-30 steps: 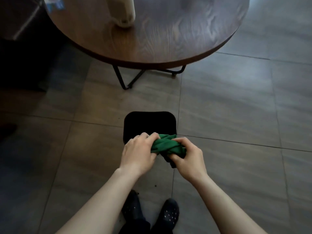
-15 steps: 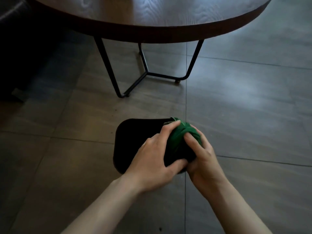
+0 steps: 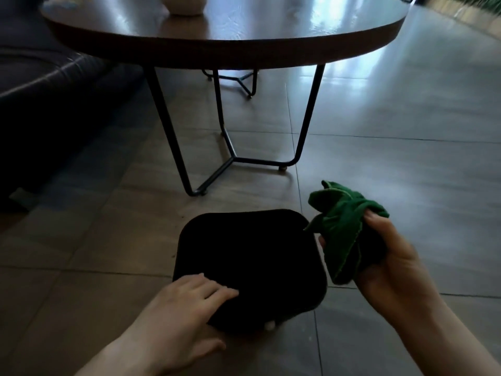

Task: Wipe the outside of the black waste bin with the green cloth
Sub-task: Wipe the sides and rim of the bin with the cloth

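The black waste bin [image 3: 252, 256] stands on the tiled floor just in front of me, seen from above with its dark opening facing up. My left hand [image 3: 181, 318] grips its near-left rim, fingers reaching over the edge into the opening. My right hand [image 3: 390, 261] holds the bunched green cloth [image 3: 344, 229] beside the bin's right rim; the cloth's lower edge hangs close to the rim, and I cannot tell whether it touches.
A round dark wooden table [image 3: 244, 39] on black metal legs [image 3: 230, 156] stands right behind the bin, with a pale round object [image 3: 184, 5] on top. A dark sofa [image 3: 48, 104] fills the left side. Open tiled floor [image 3: 406, 158] lies to the right.
Both hands held the cloth together over the bin; now my left hand has let go and dropped onto the near rim, and my right hand has carried the cloth to the bin's right side.
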A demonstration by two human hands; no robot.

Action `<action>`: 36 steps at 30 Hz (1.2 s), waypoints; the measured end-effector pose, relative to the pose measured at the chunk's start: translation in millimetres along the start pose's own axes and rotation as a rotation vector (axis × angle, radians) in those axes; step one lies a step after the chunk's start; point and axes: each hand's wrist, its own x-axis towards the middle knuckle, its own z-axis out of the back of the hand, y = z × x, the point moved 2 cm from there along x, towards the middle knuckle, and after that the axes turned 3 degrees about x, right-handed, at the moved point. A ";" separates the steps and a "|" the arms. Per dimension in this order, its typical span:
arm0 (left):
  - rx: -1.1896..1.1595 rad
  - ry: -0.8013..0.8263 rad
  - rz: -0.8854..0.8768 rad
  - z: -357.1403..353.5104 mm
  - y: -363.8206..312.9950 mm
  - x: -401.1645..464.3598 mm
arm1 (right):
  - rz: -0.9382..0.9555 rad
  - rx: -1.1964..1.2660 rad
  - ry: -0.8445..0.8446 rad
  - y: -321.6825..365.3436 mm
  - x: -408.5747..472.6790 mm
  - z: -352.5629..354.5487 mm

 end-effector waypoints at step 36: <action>-0.134 -0.237 0.110 -34.5 65.3 94.6 | 0.948 -1.870 0.354 -186.2 -1.8 28.9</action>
